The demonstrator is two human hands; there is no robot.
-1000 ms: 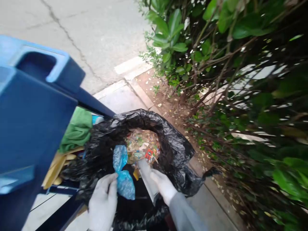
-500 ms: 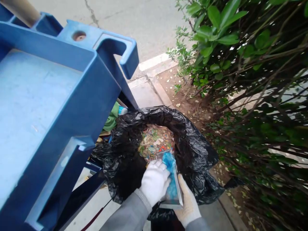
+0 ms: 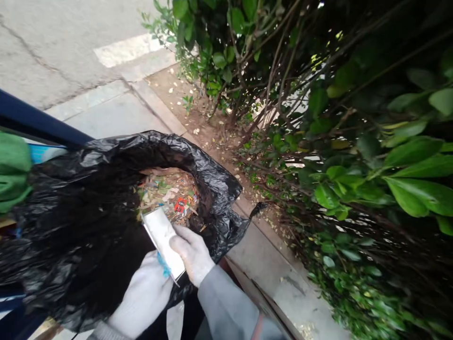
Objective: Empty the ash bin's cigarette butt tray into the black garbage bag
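The hedge (image 3: 354, 141) fills my right side, with the paved path (image 3: 106, 113) and a strip of bare soil (image 3: 198, 118) beside it; the blue cart that filled the left half a moment ago is now down to one dark bar (image 3: 31, 123) at the edge, with a green cloth (image 3: 12, 172) beside it, so my head has swung right and down onto the bag. The black bin bag (image 3: 88, 198) gapes in front of me, its mouth showing mixed litter (image 3: 170, 193). The blue plastic scrap that I was pressing onto the metal dustpan (image 3: 163, 238) has nearly gone from sight: only a sliver of blue (image 3: 163, 270) shows at the pan's near edge, so I judge it to be tucked under or sliding off. My right hand (image 3: 193, 255), gloved, is clasped on the pan's side, tipping it into the bag mouth. My left hand (image 3: 145, 297), gloved, is curled against the pan's near end by the sliver; whether it pinches the scrap I cannot tell.
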